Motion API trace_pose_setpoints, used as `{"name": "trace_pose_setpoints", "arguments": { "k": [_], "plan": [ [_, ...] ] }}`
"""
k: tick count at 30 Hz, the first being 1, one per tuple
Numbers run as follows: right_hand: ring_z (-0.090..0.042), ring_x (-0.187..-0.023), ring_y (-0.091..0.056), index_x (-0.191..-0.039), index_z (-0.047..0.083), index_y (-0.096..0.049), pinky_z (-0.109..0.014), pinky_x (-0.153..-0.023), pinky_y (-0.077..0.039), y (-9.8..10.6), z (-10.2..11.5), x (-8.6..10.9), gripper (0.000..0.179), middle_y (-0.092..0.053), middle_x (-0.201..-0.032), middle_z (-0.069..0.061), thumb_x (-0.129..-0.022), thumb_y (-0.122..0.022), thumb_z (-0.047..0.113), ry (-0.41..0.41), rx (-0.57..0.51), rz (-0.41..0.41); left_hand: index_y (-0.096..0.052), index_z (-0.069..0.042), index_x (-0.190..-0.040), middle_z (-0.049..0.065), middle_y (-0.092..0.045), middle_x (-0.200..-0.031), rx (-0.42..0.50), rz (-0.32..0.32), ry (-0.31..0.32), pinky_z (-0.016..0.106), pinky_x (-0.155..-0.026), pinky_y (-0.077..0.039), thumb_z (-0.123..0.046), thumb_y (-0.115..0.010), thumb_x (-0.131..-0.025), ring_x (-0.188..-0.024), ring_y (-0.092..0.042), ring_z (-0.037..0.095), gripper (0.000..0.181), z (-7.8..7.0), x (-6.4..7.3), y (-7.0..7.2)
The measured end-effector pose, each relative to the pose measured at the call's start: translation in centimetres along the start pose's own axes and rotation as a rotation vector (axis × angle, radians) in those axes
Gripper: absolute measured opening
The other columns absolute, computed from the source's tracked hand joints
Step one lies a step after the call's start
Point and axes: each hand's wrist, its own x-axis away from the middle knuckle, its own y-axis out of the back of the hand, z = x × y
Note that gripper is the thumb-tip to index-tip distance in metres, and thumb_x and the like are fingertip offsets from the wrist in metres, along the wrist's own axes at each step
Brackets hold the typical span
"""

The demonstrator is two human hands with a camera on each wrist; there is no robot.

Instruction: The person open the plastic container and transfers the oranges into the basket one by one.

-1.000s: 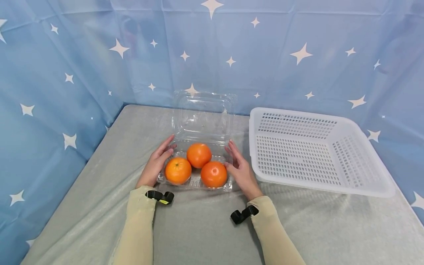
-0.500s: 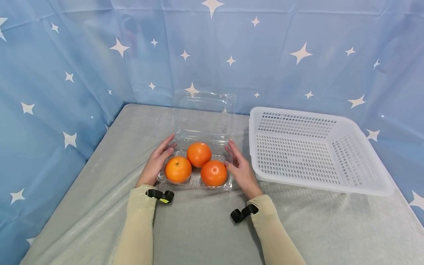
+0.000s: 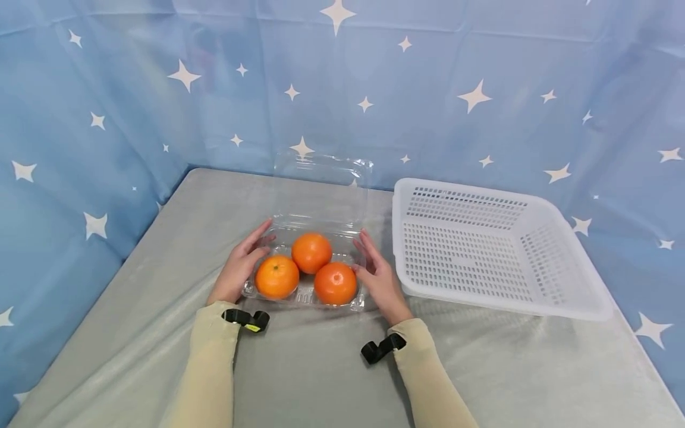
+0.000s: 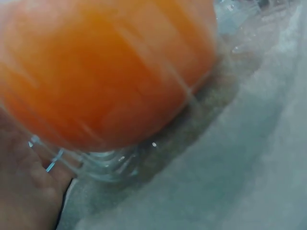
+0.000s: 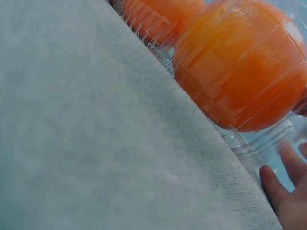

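A clear plastic clamshell box [image 3: 302, 294] sits on the grey cloth-covered bench [image 3: 321, 380], its lid [image 3: 321, 187] thrown back and standing open toward the blue star-print backdrop [image 3: 160, 89]. Three oranges lie in the box's tray: the left orange [image 3: 276, 277] and the right orange [image 3: 335, 283] at the front, touching or nearly so, and the rear orange [image 3: 311, 252] tucked between them behind. The left hand [image 3: 238, 270] rests against the left wall of the box with its fingers [image 3: 257, 235] straight and relaxed, laid along the plastic, not curled round it. The right hand [image 3: 377, 276] mirrors it on the right wall, fingers [image 3: 365, 242] straight and close together, flat against the plastic. In the wrist views the fruit shows through ribbed clear plastic, too blurred to tell more. A white perforated basket [image 3: 492, 297] stands just beside the box on the right. Both forearms wear beige sleeves with black clips at the wrists; the left clip [image 3: 247, 320] carries a small yellow tag, its writing too small to read. No brand or label shows on the box or basket.
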Motion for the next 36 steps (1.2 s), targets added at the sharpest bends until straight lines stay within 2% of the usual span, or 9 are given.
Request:
{"name": "trace_pose_setpoints", "arguments": {
  "k": [6,10,14,17,20,24,27,32,36],
  "plan": [
    [-0.028,-0.129,-0.029,-0.142,0.020,-0.023,-0.040,-0.098,-0.033,0.03,-0.11,0.22,0.070,-0.029,-0.142,-0.013,-0.082,-0.046,-0.009,-0.009,0.011,-0.013,-0.032,-0.023,-0.140,0.011,-0.039,-0.136,0.014,0.023,-0.009,0.046,-0.100,-0.028,-0.006,-0.044,-0.091,-0.125,-0.034,0.024,0.053,-0.63,0.44,-0.23],
    [-0.033,-0.127,-0.030,-0.142,0.021,-0.022,-0.027,-0.093,-0.039,0.27,0.06,0.20,0.070,-0.030,-0.142,-0.014,-0.083,-0.047,-0.007,-0.020,0.025,-0.008,-0.032,-0.023,-0.140,0.012,-0.040,-0.136,0.023,0.016,-0.020,0.046,-0.100,-0.028,-0.005,-0.043,-0.090,-0.125,-0.034,0.024,0.053,-0.45,0.34,-0.34],
    [-0.033,-0.126,-0.031,-0.142,0.021,-0.022,-0.022,-0.091,-0.039,0.42,0.19,0.07,0.070,-0.029,-0.142,-0.014,-0.083,-0.047,-0.007,-0.021,0.037,-0.009,-0.033,-0.023,-0.139,0.012,-0.040,-0.135,0.034,0.017,-0.033,0.047,-0.100,-0.027,-0.005,-0.044,-0.090,-0.125,-0.035,0.024,0.053,-0.40,0.27,-0.36],
    [-0.032,-0.127,-0.031,-0.142,0.024,-0.022,-0.026,-0.093,-0.039,0.46,0.18,-0.07,0.071,-0.029,-0.142,-0.013,-0.083,-0.047,-0.006,-0.029,0.050,-0.008,-0.034,-0.024,-0.139,0.013,-0.041,-0.134,0.038,0.017,-0.043,0.046,-0.100,-0.027,-0.006,-0.044,-0.090,-0.125,-0.035,0.024,0.053,-0.43,0.23,-0.29],
    [-0.031,-0.127,-0.030,-0.142,0.026,-0.022,-0.035,-0.096,-0.035,0.46,0.11,-0.14,0.070,-0.030,-0.142,-0.012,-0.084,-0.047,-0.006,-0.033,0.056,-0.008,-0.034,-0.024,-0.139,0.013,-0.041,-0.134,0.038,0.015,-0.048,0.046,-0.100,-0.027,-0.005,-0.044,-0.090,-0.125,-0.035,0.025,0.054,-0.47,0.21,-0.23],
    [-0.029,-0.129,-0.028,-0.142,0.023,-0.022,-0.045,-0.098,-0.030,0.35,-0.09,-0.17,0.070,-0.028,-0.143,-0.011,-0.084,-0.046,-0.007,-0.021,0.030,0.002,-0.035,-0.028,-0.138,0.012,-0.043,-0.133,0.032,0.006,-0.032,0.046,-0.099,-0.029,-0.004,-0.043,-0.089,-0.123,-0.036,0.025,0.055,-0.47,0.19,-0.16],
    [-0.028,-0.129,-0.028,-0.143,0.018,-0.020,-0.046,-0.098,-0.030,0.25,-0.22,-0.15,0.069,-0.026,-0.144,-0.010,-0.084,-0.046,-0.007,-0.011,0.019,0.004,-0.036,-0.030,-0.137,0.012,-0.043,-0.133,0.024,0.000,-0.023,0.045,-0.098,-0.030,-0.004,-0.043,-0.089,-0.122,-0.037,0.025,0.055,-0.44,0.20,-0.10],
    [-0.024,-0.129,-0.028,-0.143,0.010,-0.018,-0.047,-0.098,-0.028,0.07,-0.37,-0.20,0.068,-0.027,-0.143,-0.012,-0.083,-0.047,-0.008,-0.006,0.017,0.000,-0.035,-0.026,-0.138,0.012,-0.043,-0.133,0.022,-0.001,-0.023,0.045,-0.098,-0.030,-0.004,-0.042,-0.089,-0.123,-0.036,0.025,0.055,-0.42,0.28,0.04],
    [-0.023,-0.129,-0.028,-0.143,0.009,-0.018,-0.047,-0.098,-0.029,-0.09,-0.46,-0.19,0.068,-0.026,-0.144,-0.012,-0.083,-0.047,-0.008,-0.007,0.007,0.003,-0.034,-0.026,-0.139,0.012,-0.043,-0.133,0.019,-0.001,-0.023,0.046,-0.098,-0.030,-0.004,-0.042,-0.089,-0.123,-0.037,0.026,0.055,-0.42,0.41,0.18]
  ]
}}
